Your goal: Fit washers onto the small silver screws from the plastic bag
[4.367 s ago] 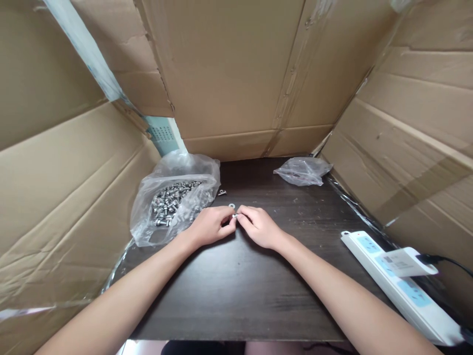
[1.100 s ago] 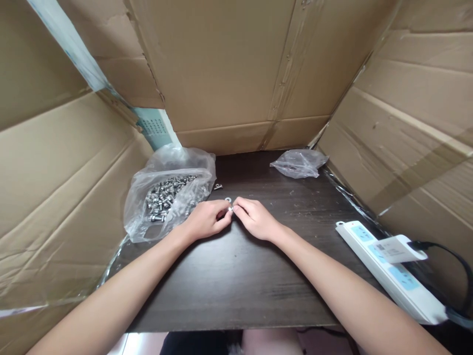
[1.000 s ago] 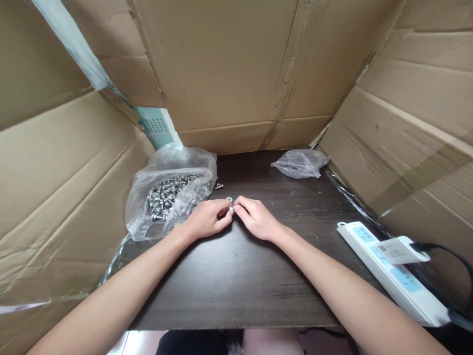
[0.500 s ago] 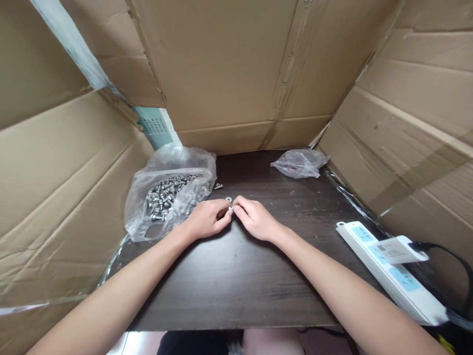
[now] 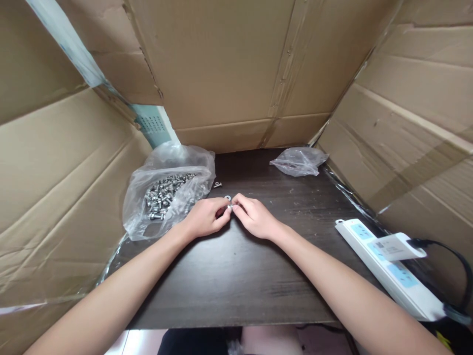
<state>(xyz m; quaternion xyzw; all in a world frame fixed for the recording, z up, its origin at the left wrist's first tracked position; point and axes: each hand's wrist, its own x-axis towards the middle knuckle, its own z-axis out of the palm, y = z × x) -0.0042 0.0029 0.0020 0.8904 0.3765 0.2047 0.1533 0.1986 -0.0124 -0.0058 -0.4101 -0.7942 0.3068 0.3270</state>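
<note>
Both hands met at mid-table. Left hand [image 5: 204,217] and right hand [image 5: 254,217] were each pinched on one small metal fastener [image 5: 229,207], fingertips touching; too small to tell whether it's a screw or a nut.

Loose washer [image 5: 227,197] lay on the dark table [image 5: 236,286] just beyond the fingertips; a second small metal part [image 5: 218,185] lay farther out, toward the left hand's side.

Open plastic bag of screws [image 5: 166,195] sat just beside the left hand.

Judgement: good form meant wrists planted, part held low over the table, one hand holding, the other turning.
</note>
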